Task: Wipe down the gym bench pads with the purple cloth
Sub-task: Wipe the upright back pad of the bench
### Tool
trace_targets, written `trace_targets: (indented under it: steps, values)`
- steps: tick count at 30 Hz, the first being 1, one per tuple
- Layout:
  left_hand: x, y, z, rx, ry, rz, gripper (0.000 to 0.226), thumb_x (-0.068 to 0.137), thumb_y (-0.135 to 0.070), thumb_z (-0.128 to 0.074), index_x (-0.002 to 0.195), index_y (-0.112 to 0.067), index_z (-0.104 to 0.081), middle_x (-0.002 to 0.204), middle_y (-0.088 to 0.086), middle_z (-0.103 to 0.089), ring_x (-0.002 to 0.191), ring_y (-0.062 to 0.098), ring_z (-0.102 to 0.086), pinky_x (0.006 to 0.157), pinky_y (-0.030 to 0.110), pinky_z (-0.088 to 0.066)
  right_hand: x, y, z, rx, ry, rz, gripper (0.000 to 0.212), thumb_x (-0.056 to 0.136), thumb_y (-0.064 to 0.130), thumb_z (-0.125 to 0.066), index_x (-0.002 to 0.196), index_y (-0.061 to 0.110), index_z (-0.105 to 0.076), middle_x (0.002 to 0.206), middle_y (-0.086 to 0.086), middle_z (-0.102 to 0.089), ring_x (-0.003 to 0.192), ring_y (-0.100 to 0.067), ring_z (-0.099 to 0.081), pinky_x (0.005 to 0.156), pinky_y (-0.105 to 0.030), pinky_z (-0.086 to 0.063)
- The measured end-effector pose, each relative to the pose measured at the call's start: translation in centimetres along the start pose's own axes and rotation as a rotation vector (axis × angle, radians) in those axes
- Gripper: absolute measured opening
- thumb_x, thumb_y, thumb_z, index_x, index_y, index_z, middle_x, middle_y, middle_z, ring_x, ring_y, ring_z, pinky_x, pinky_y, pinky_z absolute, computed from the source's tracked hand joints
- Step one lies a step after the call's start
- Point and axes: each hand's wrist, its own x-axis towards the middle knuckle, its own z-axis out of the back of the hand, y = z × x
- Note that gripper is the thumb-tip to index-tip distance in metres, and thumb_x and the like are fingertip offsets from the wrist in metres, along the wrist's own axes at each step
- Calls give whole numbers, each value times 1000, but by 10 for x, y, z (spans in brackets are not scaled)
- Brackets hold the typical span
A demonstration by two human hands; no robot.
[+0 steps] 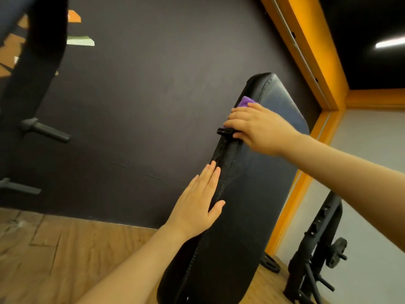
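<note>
Nearest to us, our left forearm runs up from the bottom edge of the view to the bench pad (252, 205), a long dark padded board tilted steeply upward against a dark wall (142, 95). We judge the wiping to be well under way at the pad's upper end, with its lower stretch yet to be covered. Beyond the pad's right edge stands a black metal frame (315, 249), well apart from our hands, and wooden flooring (43, 249) spreads below the wall. Our right hand (256, 128) reaches across the pad's face near its top end, fingers curled over the left stitched edge and pressing the purple cloth (246, 102), of which only a small corner peeks out above the knuckles; the hand grasps the cloth against the pad. Our left hand (197, 205) lies flat along the same left edge lower down, fingers straight and together, thumb resting on the seam, holding nothing and seemingly steadying the pad. A small black clip-like part (223, 131) sits just under the right fingertips; what it is, we cannot tell. Next, we expect, the cloth must slide down along this edge toward the left hand, which should shift out of its way.
</note>
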Motion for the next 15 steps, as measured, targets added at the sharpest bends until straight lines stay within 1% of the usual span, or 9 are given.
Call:
trace_targets:
  steps: [2, 4, 5, 6, 7, 9, 11, 13, 15]
  values:
    - [0, 0, -1, 7, -7, 4, 68, 99, -39, -40, 140, -28, 13, 149, -14, 19, 139, -1, 16, 111, 15, 7, 12, -19, 6, -8, -16, -122, 40, 87, 29, -44, 114, 7, -63, 116, -12, -62, 120, -31, -51, 104, -46, -32]
    - [-2, -2, -1, 16, -14, 16, 68, 99, -38, -41, 142, -26, 10, 151, -12, 15, 140, 1, 12, 113, 18, 4, 19, -21, 2, 34, -44, -300, 36, 90, 24, -47, 119, 8, -60, 125, -11, -57, 129, -29, -42, 109, -45, -23]
    - [-3, -4, -2, 26, -11, 27, 68, 99, -36, -42, 143, -24, 8, 152, -10, 12, 141, 3, 9, 113, 20, 2, 18, -12, -3, 40, -68, -353, 34, 90, 20, -50, 119, 7, -59, 126, -11, -57, 130, -29, -39, 109, -44, -20]
    - [-5, -7, -3, 37, -13, 45, 69, 99, -34, -44, 144, -21, 6, 153, -7, 9, 142, 6, 5, 114, 22, 0, 14, 1, -7, 41, -81, -361, 33, 89, 18, -51, 117, 6, -61, 124, -11, -58, 129, -30, -41, 108, -45, -21]
    - [-8, -10, -5, 56, -26, 70, 70, 98, -31, -46, 147, -17, 2, 156, -3, 2, 144, 10, -1, 115, 25, -5, 8, 17, -11, 35, -91, -320, 32, 86, 18, -51, 113, 5, -63, 121, -12, -60, 126, -31, -44, 107, -47, -24]
    - [-21, -19, -12, 135, -68, 114, 75, 93, -27, -56, 149, -8, -11, 157, 9, -17, 143, 20, -21, 112, 32, -17, -7, 47, -18, 44, -97, -194, 35, 83, 24, -47, 107, 6, -66, 114, -11, -63, 119, -32, -51, 103, -47, -30]
    - [-42, -29, -24, 232, -80, 133, 83, 82, -29, -67, 146, -4, -22, 151, 15, -32, 137, 26, -34, 107, 37, -26, -15, 55, -16, 83, -47, -126, 43, 87, 34, -38, 110, 9, -65, 115, -8, -64, 119, -29, -52, 103, -44, -31]
    - [-69, -37, -36, 289, -57, 144, 90, 76, -37, -72, 145, -4, -24, 150, 14, -34, 137, 26, -33, 105, 39, -31, -14, 42, -11, 85, -34, -86, 51, 89, 39, -30, 112, 11, -65, 116, -7, -64, 119, -27, -52, 103, -41, -33]
    - [-91, -38, -43, 339, -22, 153, 96, 73, -43, -73, 144, -4, -21, 150, 14, -30, 136, 25, -31, 104, 40, -34, -10, 27, -9, 70, -72, -145, 54, 88, 40, -27, 113, 10, -64, 117, -8, -63, 120, -28, -52, 103, -42, -32]
